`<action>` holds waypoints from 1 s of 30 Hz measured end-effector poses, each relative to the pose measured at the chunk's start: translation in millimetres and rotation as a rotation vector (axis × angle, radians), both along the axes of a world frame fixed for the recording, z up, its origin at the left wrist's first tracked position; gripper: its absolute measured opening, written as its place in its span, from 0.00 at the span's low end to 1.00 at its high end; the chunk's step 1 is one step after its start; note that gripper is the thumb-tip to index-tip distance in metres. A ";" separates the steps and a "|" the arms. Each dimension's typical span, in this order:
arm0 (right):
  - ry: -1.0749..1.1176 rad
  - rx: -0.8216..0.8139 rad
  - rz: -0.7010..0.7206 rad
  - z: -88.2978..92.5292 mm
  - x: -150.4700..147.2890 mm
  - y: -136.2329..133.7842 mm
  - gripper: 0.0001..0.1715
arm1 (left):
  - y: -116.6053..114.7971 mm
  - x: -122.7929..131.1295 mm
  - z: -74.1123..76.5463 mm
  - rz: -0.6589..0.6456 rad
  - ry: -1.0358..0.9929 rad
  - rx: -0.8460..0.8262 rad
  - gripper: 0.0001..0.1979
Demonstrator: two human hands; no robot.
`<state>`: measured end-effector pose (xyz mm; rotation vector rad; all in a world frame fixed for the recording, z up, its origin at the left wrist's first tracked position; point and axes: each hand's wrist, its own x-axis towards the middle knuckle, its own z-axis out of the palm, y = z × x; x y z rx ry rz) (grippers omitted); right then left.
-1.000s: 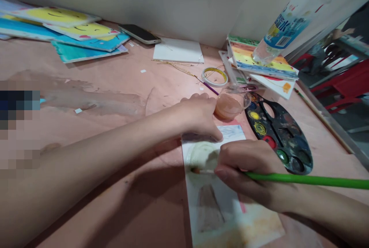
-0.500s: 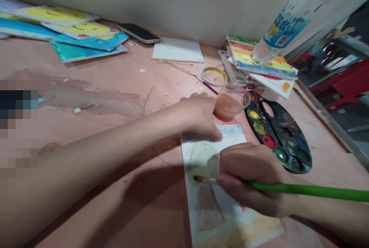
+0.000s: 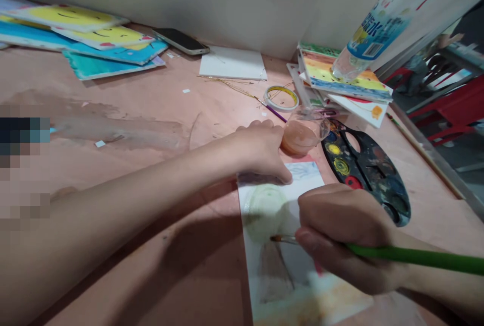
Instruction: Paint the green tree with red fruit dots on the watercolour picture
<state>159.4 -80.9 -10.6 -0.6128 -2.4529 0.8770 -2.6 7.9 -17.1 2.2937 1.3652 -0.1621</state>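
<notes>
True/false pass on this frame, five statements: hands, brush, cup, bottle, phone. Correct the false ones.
1. The right hand holds the green-handled brush. True.
2. The brush's bristles are over the bottom edge of the painting. False: they are near the pale green round shape.
3. The clear cup stands beside the palette. True.
4. The left hand grips the bottle. False: its thumb lies on the painting; the bottle rests on stacked paintings.
5. The phone lies beside the white panel. True.

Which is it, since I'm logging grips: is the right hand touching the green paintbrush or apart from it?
Touching. The head view shows the right hand closed around the green paintbrush, its bristles and handle emerging on opposite sides.
</notes>
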 end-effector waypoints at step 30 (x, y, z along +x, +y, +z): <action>-0.044 0.176 -0.223 2.5 7.6 5.3 0.24 | -1.1 1.2 4.4 0.027 0.032 -0.024 0.40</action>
